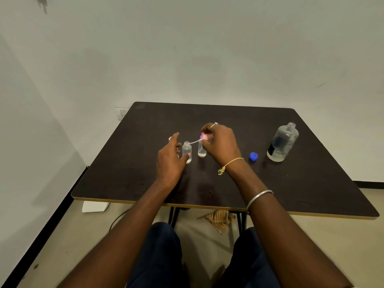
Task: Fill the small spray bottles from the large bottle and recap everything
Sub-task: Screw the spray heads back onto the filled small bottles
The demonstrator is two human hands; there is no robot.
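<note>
1. The right hand [220,145] has its fingers curled and pinches a pink spray cap [202,136] above the middle of the tabletop [311,183]. The cap's thin tube [194,141] reaches left to the open neck of the left bottle [186,150].
2. The left bottle stands upright and uncapped near the tabletop's middle, with clear liquid inside.
3. The left hand [169,161] is loose and spread with the index finger straight. Its thumb tip touches the left bottle low on the front.
4. The right bottle [201,151] stands just beside the left one, partly hidden by the right hand.
5. The large bottle [283,142] stands uncapped near the right edge, with a little liquid at the bottom.
6. A blue cap [253,156] lies between the large bottle and the right wrist.
7. Something pink [170,138] shows behind the left index finger, too hidden to identify.
</note>
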